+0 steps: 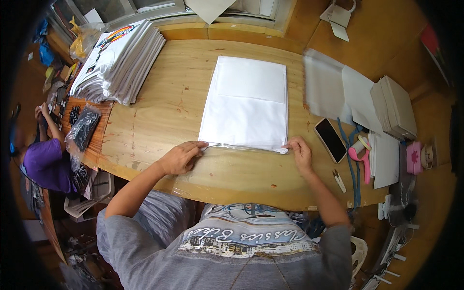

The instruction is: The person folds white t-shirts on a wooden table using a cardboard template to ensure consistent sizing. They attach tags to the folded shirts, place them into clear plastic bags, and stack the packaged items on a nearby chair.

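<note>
A folded white shirt (244, 116) lies flat in the middle of the wooden table, with a paler rectangular panel on its upper part. What looks like a clear plastic sleeve (224, 146) shows as a shiny strip along its near edge. My left hand (182, 157) pinches the near left corner, fingers closed. At the near right corner, my right hand (298, 151) does the same between thumb and fingers. Whether they grip cloth along with the plastic cannot be made out.
A tall stack of folded white shirts (123, 63) stands far left. To the right lie a phone (330, 140), thread snips (339, 181), a pink tape dispenser (365, 162), clear plastic bags (324, 87) and a card stack (394, 106). A person in purple (46, 162) works at left.
</note>
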A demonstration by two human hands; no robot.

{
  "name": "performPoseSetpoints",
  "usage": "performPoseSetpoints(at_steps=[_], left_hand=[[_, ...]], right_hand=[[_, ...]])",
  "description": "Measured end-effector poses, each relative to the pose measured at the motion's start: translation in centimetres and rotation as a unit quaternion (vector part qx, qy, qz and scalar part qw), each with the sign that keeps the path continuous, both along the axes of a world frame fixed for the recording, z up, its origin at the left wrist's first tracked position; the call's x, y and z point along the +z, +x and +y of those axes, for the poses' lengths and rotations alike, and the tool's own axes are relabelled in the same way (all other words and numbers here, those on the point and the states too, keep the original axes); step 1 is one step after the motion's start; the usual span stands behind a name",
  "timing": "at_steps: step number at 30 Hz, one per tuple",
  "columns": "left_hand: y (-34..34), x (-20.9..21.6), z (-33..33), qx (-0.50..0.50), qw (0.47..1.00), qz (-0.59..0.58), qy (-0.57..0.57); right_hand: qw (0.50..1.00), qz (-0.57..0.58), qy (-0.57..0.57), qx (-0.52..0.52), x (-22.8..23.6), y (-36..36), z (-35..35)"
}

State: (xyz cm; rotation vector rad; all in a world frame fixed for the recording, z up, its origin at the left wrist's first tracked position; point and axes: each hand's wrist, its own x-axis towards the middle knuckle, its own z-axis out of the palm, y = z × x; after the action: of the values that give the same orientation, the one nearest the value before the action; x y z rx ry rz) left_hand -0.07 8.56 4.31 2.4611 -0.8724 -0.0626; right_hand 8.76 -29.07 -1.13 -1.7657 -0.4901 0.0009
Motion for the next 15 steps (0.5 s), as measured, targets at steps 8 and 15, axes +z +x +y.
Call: performPoseSetpoints(at_steps=[8,15], left_hand=[[2.9,-2.0,-2.5,0.379,0.876,0.154,-0.255],[6.0,-3.9,-3.7,0.44,0.896,0.001,0.061]], right_hand=[[0.967,0.005,-0.078,-0.243,-0.3,0.4,2.8],[0.879,0.001,-0.386,-0.278,2.1,1.9,4.5]])
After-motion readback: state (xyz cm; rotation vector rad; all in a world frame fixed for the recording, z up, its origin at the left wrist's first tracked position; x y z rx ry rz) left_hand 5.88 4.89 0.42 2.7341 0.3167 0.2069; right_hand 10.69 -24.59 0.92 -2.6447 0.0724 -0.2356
